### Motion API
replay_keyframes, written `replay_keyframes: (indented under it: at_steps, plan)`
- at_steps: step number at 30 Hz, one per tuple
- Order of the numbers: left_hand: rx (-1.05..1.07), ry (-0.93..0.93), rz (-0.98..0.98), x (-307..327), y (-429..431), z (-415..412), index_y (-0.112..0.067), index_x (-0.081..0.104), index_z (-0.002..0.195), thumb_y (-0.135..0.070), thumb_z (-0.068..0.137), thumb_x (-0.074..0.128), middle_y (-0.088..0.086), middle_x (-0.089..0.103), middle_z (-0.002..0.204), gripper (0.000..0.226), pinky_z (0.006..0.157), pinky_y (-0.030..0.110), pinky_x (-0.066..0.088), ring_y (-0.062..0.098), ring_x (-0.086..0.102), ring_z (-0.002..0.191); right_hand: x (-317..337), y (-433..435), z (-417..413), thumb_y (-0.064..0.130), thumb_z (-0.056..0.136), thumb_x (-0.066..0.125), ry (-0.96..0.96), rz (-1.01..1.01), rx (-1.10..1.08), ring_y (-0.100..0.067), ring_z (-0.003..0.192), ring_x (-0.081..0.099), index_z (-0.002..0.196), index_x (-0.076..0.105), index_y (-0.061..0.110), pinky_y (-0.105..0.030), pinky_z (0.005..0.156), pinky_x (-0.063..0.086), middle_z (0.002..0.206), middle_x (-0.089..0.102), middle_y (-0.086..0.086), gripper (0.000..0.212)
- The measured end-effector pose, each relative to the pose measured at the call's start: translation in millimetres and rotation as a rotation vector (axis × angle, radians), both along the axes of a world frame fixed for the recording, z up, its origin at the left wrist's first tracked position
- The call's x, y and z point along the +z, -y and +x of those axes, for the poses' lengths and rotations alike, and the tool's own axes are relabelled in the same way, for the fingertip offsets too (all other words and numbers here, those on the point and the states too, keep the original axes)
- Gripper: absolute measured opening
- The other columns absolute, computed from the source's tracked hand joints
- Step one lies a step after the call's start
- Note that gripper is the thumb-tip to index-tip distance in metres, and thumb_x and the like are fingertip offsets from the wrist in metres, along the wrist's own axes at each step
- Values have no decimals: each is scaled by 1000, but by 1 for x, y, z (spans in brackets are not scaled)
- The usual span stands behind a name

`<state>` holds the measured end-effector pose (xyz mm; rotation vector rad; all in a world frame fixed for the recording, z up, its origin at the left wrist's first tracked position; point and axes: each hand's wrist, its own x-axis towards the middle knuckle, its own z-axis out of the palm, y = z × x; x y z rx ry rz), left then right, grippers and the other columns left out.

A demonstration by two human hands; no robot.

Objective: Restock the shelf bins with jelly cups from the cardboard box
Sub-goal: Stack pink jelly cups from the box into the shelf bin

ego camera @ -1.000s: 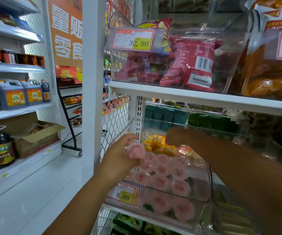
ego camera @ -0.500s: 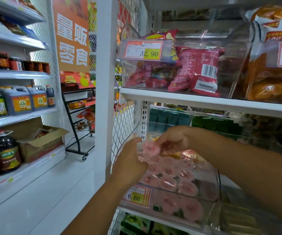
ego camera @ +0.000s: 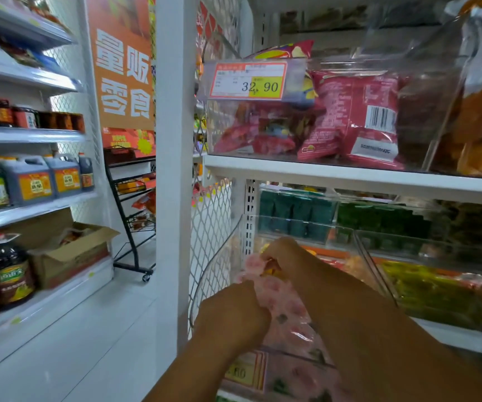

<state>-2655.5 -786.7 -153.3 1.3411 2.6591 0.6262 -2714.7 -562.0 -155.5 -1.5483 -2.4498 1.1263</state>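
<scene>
A clear shelf bin (ego camera: 214, 285) on the lower shelf holds several pink jelly cups (ego camera: 294, 311). My right hand (ego camera: 284, 256) reaches into the bin from the right and pinches one pink jelly cup (ego camera: 252, 262) above the pile, towards the back. My left hand (ego camera: 231, 319) is curled at the bin's front left, its fingers closed against pink cups (ego camera: 264, 291); the fingertips are hidden behind the hand. The open cardboard box (ego camera: 68, 256) sits on the low shelf at far left, away from both hands.
A white upright post (ego camera: 173, 169) stands just left of the bin. A price tag (ego camera: 244, 372) hangs on the bin's front. A neighbouring clear bin (ego camera: 437, 288) holds green packs. The shelf above (ego camera: 350, 178) carries red snack bags. Oil bottles (ego camera: 7, 277) line the left shelves.
My right hand has carried the pink cup from my left hand up and deeper into the bin. My left hand has dropped lower towards the bin's front. The view has shifted right.
</scene>
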Motion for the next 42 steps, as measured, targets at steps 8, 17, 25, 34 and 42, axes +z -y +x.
replay_keyframes:
  at_steps: [8, 17, 25, 34, 42]
  plan:
    - [-26, 3, -10, 11, 3, 10, -33, 53, 127, -38, 97, 42, -6, 62, 124, 32, 93, 31, 45, 17, 59, 110, -22, -5, -14, 18, 90, 60, 254, 144, 174, -14, 57, 45, 65, 55, 10, -24, 66, 41, 65, 51, -3, 26]
    - [19, 20, -58, 15, 2, 13, -31, 53, 126, -34, 95, 46, -5, 62, 125, 32, 93, 31, 44, 18, 58, 112, -12, 3, -2, 20, 90, 60, 370, 300, 300, -17, 73, 53, 77, 58, 7, -26, 66, 44, 75, 53, -6, 18]
    - [55, 72, -199, 11, -5, 6, -26, 58, 124, -42, 90, 52, -4, 58, 130, 38, 91, 29, 38, 17, 55, 118, -12, 11, 1, 17, 86, 58, 353, 370, 290, -17, 64, 52, 81, 58, 7, -26, 59, 44, 76, 52, -5, 11]
    - [75, 173, -160, 5, -13, -7, -17, 69, 87, -28, 79, 57, 1, 66, 88, 18, 86, 36, 53, 19, 65, 86, 50, 49, 39, 21, 98, 49, 248, 641, 359, -23, 92, 55, 127, 56, 3, -36, 91, 51, 91, 55, -11, 35]
    - [-102, -35, 665, 3, 31, 46, -27, 72, 109, -15, 94, 55, -11, 68, 110, 26, 89, 25, 51, 7, 63, 97, 95, 150, 214, 36, 95, 54, -303, 718, 407, -15, 90, 62, 110, 66, 15, -29, 78, 51, 104, 65, 2, 29]
